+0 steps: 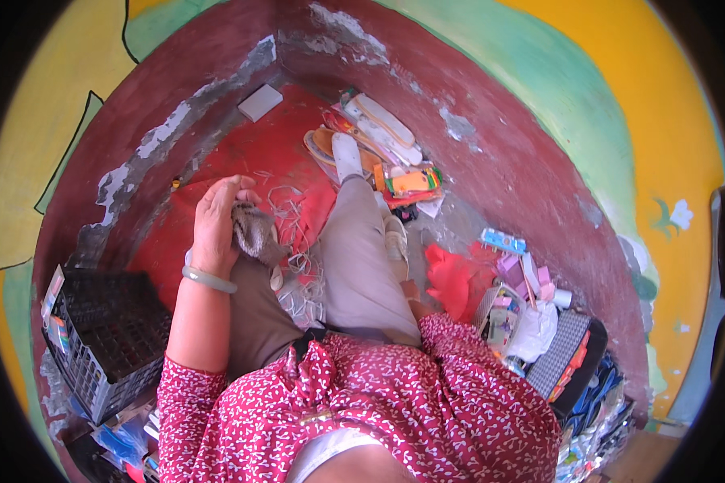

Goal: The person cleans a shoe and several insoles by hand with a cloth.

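Note:
My left hand (216,216), with a pale bangle (209,279) at its wrist, is raised above my bent left leg (258,314). Its fingers curl over a grey-brown fuzzy cloth (255,234), which hangs beside the palm; whether it is a sock cannot be made out. Low beside my right thigh is my right hand (410,290), mostly hidden by the leg, its fingers out of sight. My right leg (358,249) stretches forward, and its white-socked foot (347,154) rests by tan insoles or sandals (321,145). A pale shoe (396,245) lies beside that shin.
Tangled pale string (302,266) lies on the red floor covering (258,153) between my legs. A black plastic crate (109,362) stands at the left. Packages (411,181), red cloth (451,282), a white bag (533,332) and a checked bag (557,346) line the right wall.

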A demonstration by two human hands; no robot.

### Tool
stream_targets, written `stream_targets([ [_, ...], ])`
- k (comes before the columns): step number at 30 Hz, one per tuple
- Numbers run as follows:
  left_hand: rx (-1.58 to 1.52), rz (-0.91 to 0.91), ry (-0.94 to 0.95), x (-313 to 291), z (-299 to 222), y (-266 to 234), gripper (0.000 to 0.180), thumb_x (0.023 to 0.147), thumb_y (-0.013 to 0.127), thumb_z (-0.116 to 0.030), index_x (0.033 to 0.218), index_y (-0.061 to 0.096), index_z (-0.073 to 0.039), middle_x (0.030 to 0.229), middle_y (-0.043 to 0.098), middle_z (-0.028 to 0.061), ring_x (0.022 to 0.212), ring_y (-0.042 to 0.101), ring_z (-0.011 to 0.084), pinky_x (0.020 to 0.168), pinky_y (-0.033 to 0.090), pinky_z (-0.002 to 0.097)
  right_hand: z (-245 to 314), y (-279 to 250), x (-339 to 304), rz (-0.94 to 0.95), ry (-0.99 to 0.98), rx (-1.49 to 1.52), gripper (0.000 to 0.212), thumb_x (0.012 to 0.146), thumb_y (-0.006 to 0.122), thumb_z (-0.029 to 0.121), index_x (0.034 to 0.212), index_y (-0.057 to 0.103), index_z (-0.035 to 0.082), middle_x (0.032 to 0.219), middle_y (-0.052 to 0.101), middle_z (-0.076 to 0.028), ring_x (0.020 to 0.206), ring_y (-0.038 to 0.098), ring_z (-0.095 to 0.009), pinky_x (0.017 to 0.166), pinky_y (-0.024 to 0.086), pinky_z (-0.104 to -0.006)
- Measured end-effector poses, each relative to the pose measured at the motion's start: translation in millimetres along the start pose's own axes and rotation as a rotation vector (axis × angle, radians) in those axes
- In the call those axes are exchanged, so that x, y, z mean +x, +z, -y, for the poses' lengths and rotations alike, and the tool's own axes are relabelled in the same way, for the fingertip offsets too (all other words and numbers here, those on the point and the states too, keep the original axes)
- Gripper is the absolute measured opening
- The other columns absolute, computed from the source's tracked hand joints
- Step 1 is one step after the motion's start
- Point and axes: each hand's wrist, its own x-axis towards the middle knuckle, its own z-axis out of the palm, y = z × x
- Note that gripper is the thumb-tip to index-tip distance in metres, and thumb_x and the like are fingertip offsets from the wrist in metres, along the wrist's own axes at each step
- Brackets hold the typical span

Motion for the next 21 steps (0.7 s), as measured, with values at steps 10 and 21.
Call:
stream_targets([
  [10, -0.021, -0.081, 0.026, 6.6, -3.4, -13.1, 0.020, 0.089, 0.047, -0.017, 0.088, 0.057, 0.000, 0.069, 0.058, 0.0064, 0.058, 0.056, 0.0132, 0.053, 0.047, 0.0251, 41.4, -40.7, -0.2, -0.156, 0.205, 0.009, 0.027, 0.082, 0.047, 0.027, 0.091, 0.066, 0.010, 0.107, 0.057, -0.012, 0.094, 0.059, -0.026, 0.078, 0.048, -0.0368],
  [21, 0.132, -0.137, 0.046, 12.0, -1.1, -6.2, 0.021, 0.088, 0.049, -0.018, 0.089, 0.058, 0.000, 0.069, 0.057, 0.0055, 0.062, 0.053, 0.0109, 0.058, 0.043, 0.0220, 23.9, 8.0, 78.5, -0.174, 0.045, -0.022, 0.031, 0.084, 0.047, 0.026, 0.102, 0.059, 0.004, 0.111, 0.051, -0.018, 0.099, 0.054, -0.033, 0.083, 0.045, -0.0404],
])
